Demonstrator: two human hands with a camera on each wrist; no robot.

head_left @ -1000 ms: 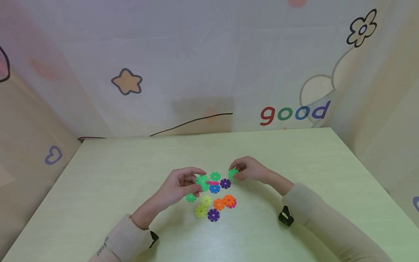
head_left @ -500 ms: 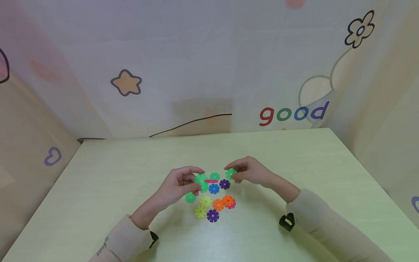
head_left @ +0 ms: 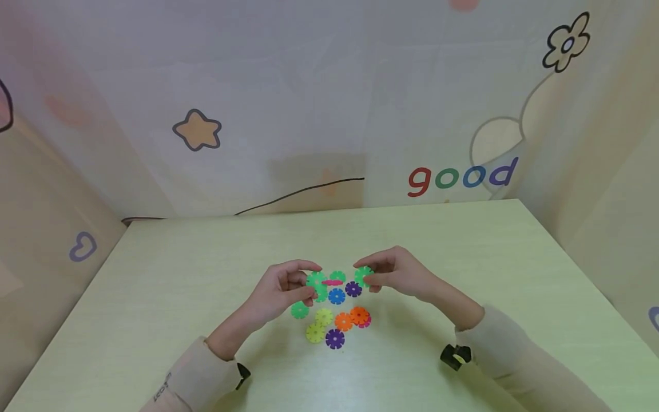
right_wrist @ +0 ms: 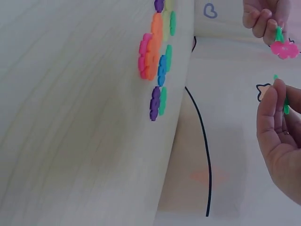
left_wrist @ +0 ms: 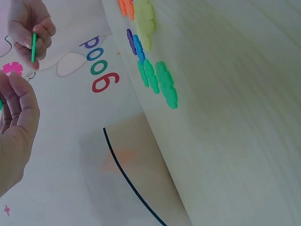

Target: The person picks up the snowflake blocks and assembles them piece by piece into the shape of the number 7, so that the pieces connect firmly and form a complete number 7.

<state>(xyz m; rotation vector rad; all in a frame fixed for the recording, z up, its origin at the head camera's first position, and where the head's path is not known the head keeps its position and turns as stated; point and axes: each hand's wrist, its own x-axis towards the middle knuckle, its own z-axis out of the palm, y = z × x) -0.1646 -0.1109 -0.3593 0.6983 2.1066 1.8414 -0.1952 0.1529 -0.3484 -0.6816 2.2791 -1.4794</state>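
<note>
My left hand (head_left: 280, 290) pinches a green notched snowflake disc (head_left: 316, 280) between thumb and fingers, raised above the table. A pink snowflake disc (head_left: 333, 282) is joined to that green one and sticks out toward the right; in the right wrist view the pink disc (right_wrist: 284, 49) shows its flat face. Across from it, my right hand (head_left: 400, 274) holds another green disc (head_left: 364, 276) by its edge. A gap separates this disc from the pink one. Seen from the left wrist, the right hand's green disc (left_wrist: 34, 47) is edge-on.
Loose snowflake discs lie flat below the hands: blue (head_left: 337, 296), purple (head_left: 353, 289), orange (head_left: 343, 321), yellow-green (head_left: 315, 332) and several green ones (head_left: 300, 310). One orange disc (head_left: 360, 315) overlaps a pink one (head_left: 366, 323). A printed curtain (head_left: 309, 86) stands behind the pale table (head_left: 206, 252).
My right hand has shifted slightly left, bringing its green disc a little closer to the left hand's pieces. The left hand stays nearly still, and the loose discs have not moved.
</note>
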